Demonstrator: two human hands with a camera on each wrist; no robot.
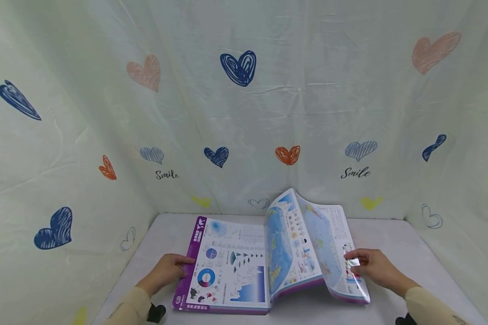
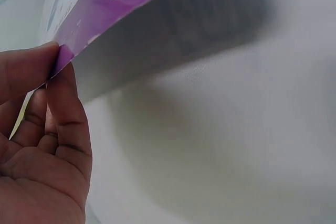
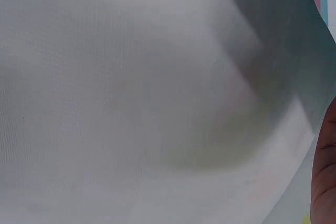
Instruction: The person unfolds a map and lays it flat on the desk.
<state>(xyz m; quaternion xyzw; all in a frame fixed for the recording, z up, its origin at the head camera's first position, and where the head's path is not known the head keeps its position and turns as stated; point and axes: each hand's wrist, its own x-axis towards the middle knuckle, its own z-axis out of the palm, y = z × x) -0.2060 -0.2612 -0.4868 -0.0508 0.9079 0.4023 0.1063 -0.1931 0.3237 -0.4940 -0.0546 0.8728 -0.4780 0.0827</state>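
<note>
A glossy fold-out map (image 1: 248,257) with charts, blue ocean maps and a purple border stands partly unfolded on the table. Its left panel lies low, while the middle rises in a peaked fold and the right panel slopes down. My left hand (image 1: 165,273) pinches the purple left edge; in the left wrist view, the thumb and a finger (image 2: 65,90) grip that edge, lifted over its own shadow. At the right panel's outer edge, my right hand (image 1: 376,268) holds the sheet between thumb and fingers. Only a sliver of the right hand (image 3: 324,171) shows in the right wrist view.
The white table (image 1: 406,266) runs back to a pale curtain (image 1: 309,104) printed with hearts and "Smile" lettering. The curtain also encloses both sides. The fold's peak overlaps the curtain in the head view.
</note>
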